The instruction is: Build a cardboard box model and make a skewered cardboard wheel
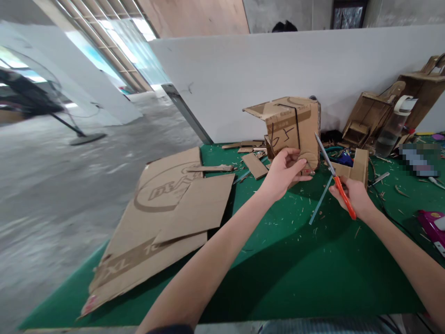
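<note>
We have the cardboard box point(308, 125) upright over the far part of the green table point(278, 287), near the white partition; its underside and far faces are hidden from us. Our left hand point(285, 174) is partly curled, thumb and fingers closed on its lower front, covering that area; some fingertips are out of view. Our right hand point(354, 197) is curled around the orange-handled scissors point(339, 183), though the handles hide most of its grip. The blades point up beside the box's right edge, and we can't tell whether they touch it.

A translucent stick point(320, 202) lies below the scissors. Behind our right hand, an L-shaped cardboard piece point(360, 167) is partly covered. To the left, overlapping cardboard sheets point(167, 204) hide parts of their printing. Farther right stands a bottle point(391, 127); a pixelated object point(419, 160) is unreadable, and a magenta item point(433, 225) is cut off by the view's edge.
</note>
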{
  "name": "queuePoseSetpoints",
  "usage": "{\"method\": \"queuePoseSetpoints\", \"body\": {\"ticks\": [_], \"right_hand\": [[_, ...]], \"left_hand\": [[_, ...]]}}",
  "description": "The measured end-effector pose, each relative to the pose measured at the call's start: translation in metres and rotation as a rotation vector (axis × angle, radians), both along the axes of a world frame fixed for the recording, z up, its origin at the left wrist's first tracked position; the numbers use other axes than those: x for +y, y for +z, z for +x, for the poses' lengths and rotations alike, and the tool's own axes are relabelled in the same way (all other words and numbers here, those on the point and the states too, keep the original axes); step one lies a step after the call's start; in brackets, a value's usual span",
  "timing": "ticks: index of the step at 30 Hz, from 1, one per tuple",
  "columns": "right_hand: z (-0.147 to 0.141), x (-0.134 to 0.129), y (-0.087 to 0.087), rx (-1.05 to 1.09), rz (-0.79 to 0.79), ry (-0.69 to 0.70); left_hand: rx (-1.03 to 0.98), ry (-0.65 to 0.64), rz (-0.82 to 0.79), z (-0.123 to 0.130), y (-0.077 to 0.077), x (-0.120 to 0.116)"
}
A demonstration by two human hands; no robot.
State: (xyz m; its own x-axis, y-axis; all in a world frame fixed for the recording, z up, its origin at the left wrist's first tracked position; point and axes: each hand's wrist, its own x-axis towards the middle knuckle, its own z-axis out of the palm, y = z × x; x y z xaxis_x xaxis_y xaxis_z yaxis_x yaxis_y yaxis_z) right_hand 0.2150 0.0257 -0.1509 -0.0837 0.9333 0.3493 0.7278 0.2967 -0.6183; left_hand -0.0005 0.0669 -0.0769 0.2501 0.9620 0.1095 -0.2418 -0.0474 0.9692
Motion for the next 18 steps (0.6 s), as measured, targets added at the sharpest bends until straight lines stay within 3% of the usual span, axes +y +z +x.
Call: {"method": "queuePoseSetpoints", "body": {"ticks": [8,18], "right_hand": [[0.0029,-0.0042,-0.0011,-0.015,-0.004,0.193],[0.0017,-0.0028,-0.0012,-0.05,-0.062,0.211]], "left_hand": [[0.022,0.151,0.177,-0.0027,-0.0009,0.0053],[0.097,0.213,0.202,-0.0021,0.0002,0.0028]]}}
